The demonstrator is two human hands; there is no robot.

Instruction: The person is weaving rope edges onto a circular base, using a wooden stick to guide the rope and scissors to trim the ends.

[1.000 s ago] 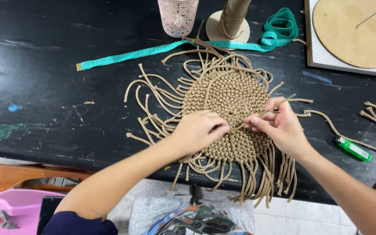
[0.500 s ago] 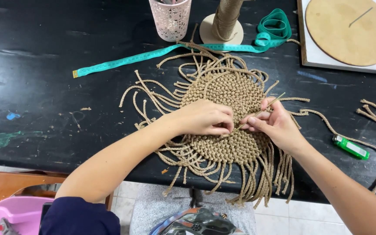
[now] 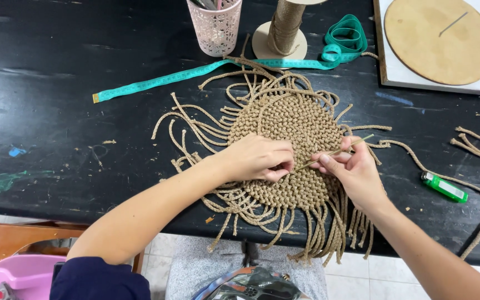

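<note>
Here the left hand point(image 3: 259, 158) presses the woven mat point(image 3: 287, 150), the right hand point(image 3: 351, 172) pinches a thin stick point(image 3: 334, 151); pink cup point(image 3: 215, 28) holds tools.

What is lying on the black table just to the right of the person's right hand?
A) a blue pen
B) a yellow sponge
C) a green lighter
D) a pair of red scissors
C: a small green lighter lies on the black table just right of the right hand, beside a loose jute cord.
</note>
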